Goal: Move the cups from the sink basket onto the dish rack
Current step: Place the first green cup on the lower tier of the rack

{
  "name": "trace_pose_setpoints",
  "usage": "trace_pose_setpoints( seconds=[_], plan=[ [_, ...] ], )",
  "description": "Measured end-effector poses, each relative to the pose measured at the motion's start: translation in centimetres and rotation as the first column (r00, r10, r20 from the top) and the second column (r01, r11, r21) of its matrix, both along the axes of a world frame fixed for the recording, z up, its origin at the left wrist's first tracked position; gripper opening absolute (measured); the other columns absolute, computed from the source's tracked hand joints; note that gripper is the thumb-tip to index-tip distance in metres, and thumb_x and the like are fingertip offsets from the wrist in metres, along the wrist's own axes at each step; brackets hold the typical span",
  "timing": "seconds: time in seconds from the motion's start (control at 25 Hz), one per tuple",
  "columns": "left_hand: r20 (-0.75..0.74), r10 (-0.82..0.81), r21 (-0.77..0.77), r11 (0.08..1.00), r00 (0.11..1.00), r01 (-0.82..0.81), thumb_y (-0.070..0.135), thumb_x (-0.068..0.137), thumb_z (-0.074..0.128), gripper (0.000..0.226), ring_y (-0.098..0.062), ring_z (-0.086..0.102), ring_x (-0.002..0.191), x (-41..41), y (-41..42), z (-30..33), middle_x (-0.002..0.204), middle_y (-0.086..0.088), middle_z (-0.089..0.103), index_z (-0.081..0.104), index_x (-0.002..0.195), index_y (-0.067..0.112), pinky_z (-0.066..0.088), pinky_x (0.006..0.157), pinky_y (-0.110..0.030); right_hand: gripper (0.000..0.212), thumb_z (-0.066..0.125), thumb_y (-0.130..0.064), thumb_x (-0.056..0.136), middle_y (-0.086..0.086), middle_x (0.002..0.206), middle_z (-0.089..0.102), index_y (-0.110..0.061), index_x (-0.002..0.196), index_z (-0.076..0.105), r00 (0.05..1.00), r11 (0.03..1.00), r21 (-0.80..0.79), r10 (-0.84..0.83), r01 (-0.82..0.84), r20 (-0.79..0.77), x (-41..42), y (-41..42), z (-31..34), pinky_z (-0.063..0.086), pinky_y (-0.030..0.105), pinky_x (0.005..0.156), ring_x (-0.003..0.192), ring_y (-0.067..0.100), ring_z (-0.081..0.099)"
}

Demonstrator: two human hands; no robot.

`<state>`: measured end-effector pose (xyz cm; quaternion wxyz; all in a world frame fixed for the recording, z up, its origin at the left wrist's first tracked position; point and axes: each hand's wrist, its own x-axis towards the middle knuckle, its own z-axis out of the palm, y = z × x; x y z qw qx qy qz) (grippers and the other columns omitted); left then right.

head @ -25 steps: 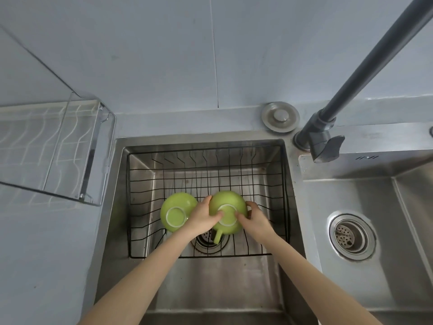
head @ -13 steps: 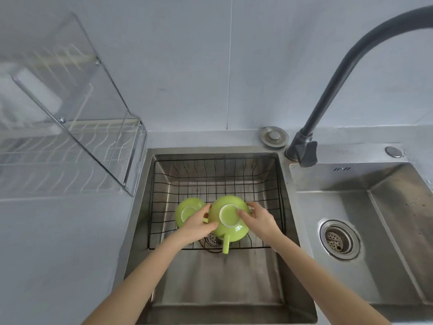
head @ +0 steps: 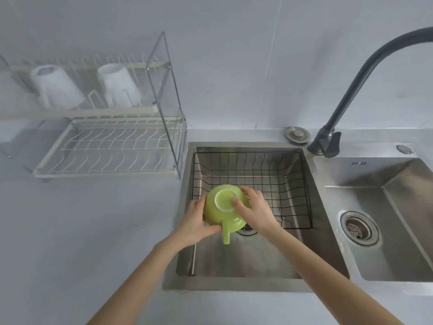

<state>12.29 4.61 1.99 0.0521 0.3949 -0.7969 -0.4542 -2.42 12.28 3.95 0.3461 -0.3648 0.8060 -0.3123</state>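
An upside-down green cup (head: 222, 208) with its handle pointing toward me is held above the left part of the black wire sink basket (head: 281, 184). My left hand (head: 195, 220) grips its left side and lower rim. My right hand (head: 254, 209) grips its right side, thumb on the base. The second green cup is hidden behind the held one and my hands. The two-tier white dish rack (head: 105, 146) stands on the counter to the left of the sink, with two white cups (head: 55, 86) upside down on its upper tier.
The basket sits in the left steel sink basin (head: 234, 261). A dark faucet (head: 351, 95) arches over the right basin (head: 386, 219) with its drain. A round steel cap (head: 297, 134) lies behind the sink. The rack's lower tier holds nothing.
Both hands have lifted the green cup up and to the left, out of the basket. The view has tilted up, and the dish rack with its white cups has come into sight.
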Motion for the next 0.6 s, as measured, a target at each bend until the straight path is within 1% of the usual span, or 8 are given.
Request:
trace_pose_setpoints(
  seconds=[0.08,0.2,0.24,0.28,0.36,0.52,0.6],
  plan=[
    [-0.006,0.026,-0.045,0.999,1.0,-0.026,0.027,0.068,0.075,0.091,-0.012,0.045,0.097,2.3,-1.0,0.4,0.119,-0.003,0.033,0.019,0.139,0.021,0.032,0.085,-0.014,0.07,0.056,-0.045,0.083,0.007,0.141,0.035,-0.019,0.141,0.027,0.999,0.999,0.008,0.051,-0.051,-0.018,2.4,-0.7,0.6,0.033,0.044,0.109,0.127,0.032,0.035],
    [-0.005,0.036,-0.11,0.993,0.999,-0.036,0.029,0.066,0.076,0.09,-0.013,0.048,0.089,5.7,-2.6,1.1,0.118,-0.004,0.034,0.023,0.138,0.02,0.034,0.076,-0.009,0.092,0.065,-0.046,0.076,0.008,0.147,0.027,-0.016,0.145,0.013,0.991,0.992,0.027,0.123,-0.122,-0.058,6.0,-2.0,1.3,0.022,0.044,0.114,0.135,0.032,0.023],
    [-0.006,0.033,-0.127,0.991,0.999,-0.033,0.03,0.066,0.077,0.09,-0.013,0.049,0.088,6.6,-3.1,1.2,0.118,-0.004,0.035,0.023,0.137,0.02,0.034,0.075,-0.008,0.097,0.068,-0.044,0.074,0.009,0.148,0.025,-0.015,0.146,0.01,0.987,0.99,0.032,0.142,-0.14,-0.078,7.1,-2.5,1.5,0.019,0.044,0.114,0.137,0.033,0.02],
    [-0.006,0.028,-0.141,0.99,1.0,-0.029,0.032,0.066,0.076,0.091,-0.013,0.05,0.088,7.5,-3.4,1.4,0.119,-0.004,0.035,0.023,0.137,0.02,0.035,0.078,-0.011,0.101,0.07,-0.043,0.073,0.01,0.149,0.024,-0.014,0.146,0.007,0.983,0.988,0.038,0.154,-0.151,-0.095,8.0,-2.9,1.6,0.018,0.044,0.113,0.137,0.034,0.018],
    [0.0,0.03,-0.163,0.986,1.0,-0.03,0.035,0.066,0.076,0.093,-0.013,0.051,0.088,8.9,-4.2,1.7,0.123,-0.006,0.035,0.02,0.139,0.018,0.036,0.081,-0.017,0.104,0.072,-0.041,0.071,0.01,0.149,0.024,-0.013,0.146,0.005,0.98,0.987,0.031,0.163,-0.16,-0.116,9.5,-3.9,1.9,0.017,0.043,0.113,0.137,0.034,0.019],
    [0.003,0.04,-0.198,0.979,0.999,-0.039,0.038,0.068,0.074,0.098,-0.013,0.05,0.091,12.3,-6.4,2.1,0.127,-0.006,0.032,0.013,0.141,0.017,0.036,0.082,-0.018,0.103,0.074,-0.038,0.07,0.009,0.149,0.026,-0.015,0.145,0.008,0.978,0.985,-0.025,0.167,-0.171,-0.122,12.7,-6.6,2.2,0.019,0.043,0.113,0.136,0.031,0.023],
    [-0.018,0.046,-0.211,0.976,0.999,-0.049,0.037,0.068,0.074,0.098,-0.014,0.05,0.093,13.8,-7.8,2.3,0.129,-0.006,0.031,0.013,0.141,0.018,0.038,0.085,-0.021,0.103,0.074,-0.038,0.07,0.007,0.149,0.027,-0.016,0.146,0.008,0.98,0.984,-0.047,0.163,-0.169,-0.115,14.1,-8.1,2.4,0.021,0.042,0.112,0.136,0.031,0.024]
  ],
)
